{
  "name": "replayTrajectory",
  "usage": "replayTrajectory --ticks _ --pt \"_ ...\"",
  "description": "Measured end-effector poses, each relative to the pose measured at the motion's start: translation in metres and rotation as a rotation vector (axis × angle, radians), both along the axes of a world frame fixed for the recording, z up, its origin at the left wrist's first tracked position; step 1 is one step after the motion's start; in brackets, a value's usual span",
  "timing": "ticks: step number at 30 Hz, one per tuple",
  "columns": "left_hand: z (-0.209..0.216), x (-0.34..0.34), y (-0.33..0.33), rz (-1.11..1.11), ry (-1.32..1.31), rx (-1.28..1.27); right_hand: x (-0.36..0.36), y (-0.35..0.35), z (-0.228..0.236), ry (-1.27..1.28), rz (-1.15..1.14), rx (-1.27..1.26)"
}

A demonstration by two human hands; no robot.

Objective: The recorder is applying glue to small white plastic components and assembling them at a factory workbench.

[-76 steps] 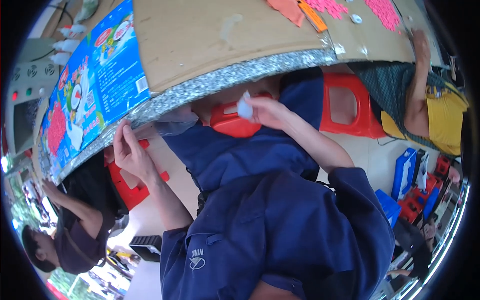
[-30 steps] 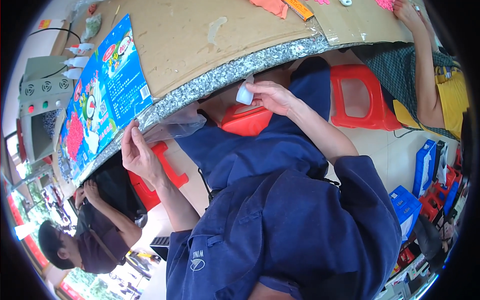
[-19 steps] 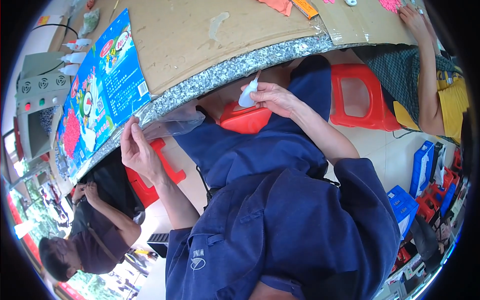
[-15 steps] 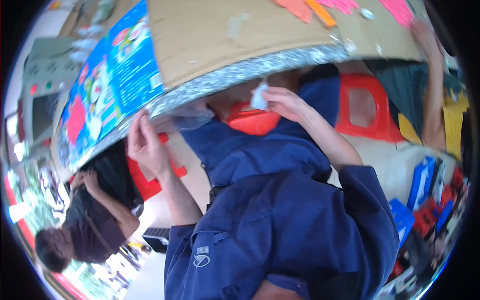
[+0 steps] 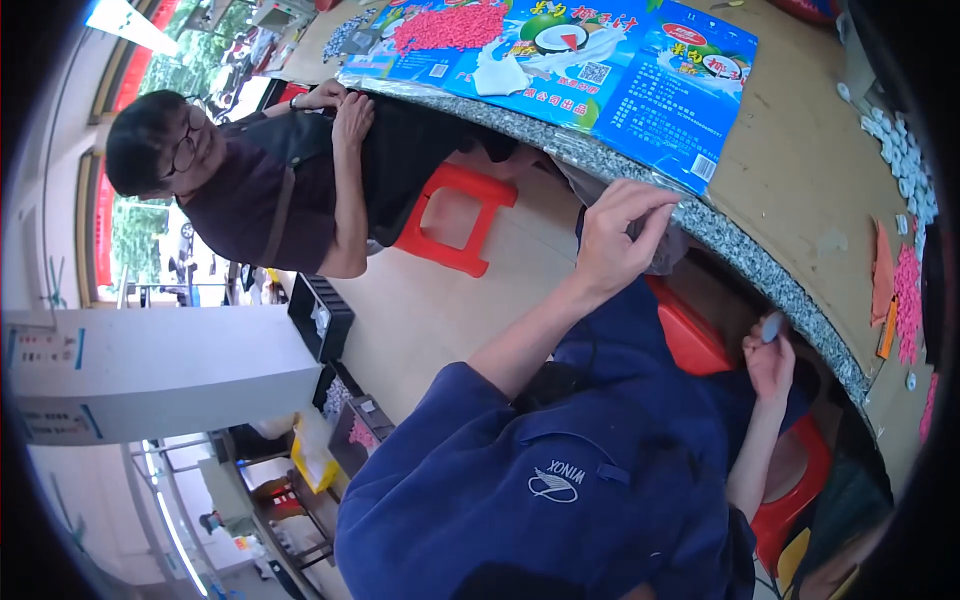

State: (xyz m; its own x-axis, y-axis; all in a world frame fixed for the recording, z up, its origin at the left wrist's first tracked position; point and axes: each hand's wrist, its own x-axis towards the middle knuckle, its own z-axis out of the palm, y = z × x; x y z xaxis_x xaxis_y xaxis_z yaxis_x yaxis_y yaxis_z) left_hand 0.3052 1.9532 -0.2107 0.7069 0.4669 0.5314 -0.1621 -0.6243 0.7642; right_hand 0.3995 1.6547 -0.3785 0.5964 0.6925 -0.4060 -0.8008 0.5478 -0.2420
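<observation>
My left hand [image 5: 625,240] is at the table edge, thumb and fingertips pinched together beside the corner of a blue printed cardboard sheet [image 5: 640,135]. Whatever lies between those fingertips is too small to make out. Below the table edge, over my lap, my right hand [image 5: 770,368] grips a small flat pale grey-blue piece [image 5: 771,326] between thumb and fingers. Behind my left hand hangs a greyish plastic bag [image 5: 670,250], partly hidden.
Pink pieces [image 5: 450,27] and a white scrap [image 5: 500,76] lie on the cardboard. Pale round pieces [image 5: 900,150] and an orange-handled tool [image 5: 887,330] are on the brown tabletop [image 5: 800,170]. A co-worker [image 5: 270,190] sits to the left near a red stool [image 5: 455,220].
The view has swung left, bringing the co-worker and pink pile into fuller sight. My left hand stays pinched at the table edge; my right still holds the pale piece below it.
</observation>
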Motion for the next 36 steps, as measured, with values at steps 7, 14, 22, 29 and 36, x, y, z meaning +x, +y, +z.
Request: replayTrajectory --ticks 7,14,22,29,36 --pt "-0.002 0.006 0.006 -0.003 -0.013 0.015 0.013 -0.002 -0.017 -0.165 -0.106 0.087" --pt "-0.002 0.011 0.003 -0.026 -0.017 -0.022 0.011 -0.004 -0.005 -0.021 0.044 -0.127" --pt "-0.002 0.018 0.001 -0.051 -0.030 0.001 0.019 -0.022 -0.034 -0.080 0.030 -0.065" --pt "0.001 0.019 0.008 -0.045 -0.011 -0.020 0.022 -0.016 -0.035 -0.133 0.005 -0.256" --pt "0.004 0.017 0.011 -0.014 -0.008 0.004 0.023 -0.010 -0.045 -0.070 -0.054 -0.244"
